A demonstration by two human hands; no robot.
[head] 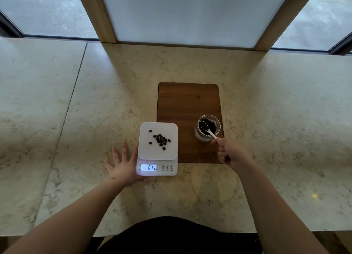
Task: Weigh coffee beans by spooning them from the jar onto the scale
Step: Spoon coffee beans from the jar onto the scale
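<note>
A white digital scale (146, 152) sits on the marble counter, its lit display reading 011. Several dark coffee beans (161, 139) lie scattered on its platform. To its right a clear glass jar (208, 127) of beans stands on a wooden board (187, 103). My right hand (231, 152) is closed on the handle of a white spoon (211, 133), whose bowl is down among the beans inside the jar. My left hand (122, 166) lies flat with fingers spread on the counter, touching the scale's left side.
The marble counter (95, 101) runs wide to both sides, with a seam on the left. Wooden window frames (99, 15) and frosted glass rise along the back edge. The counter's front edge is near my body.
</note>
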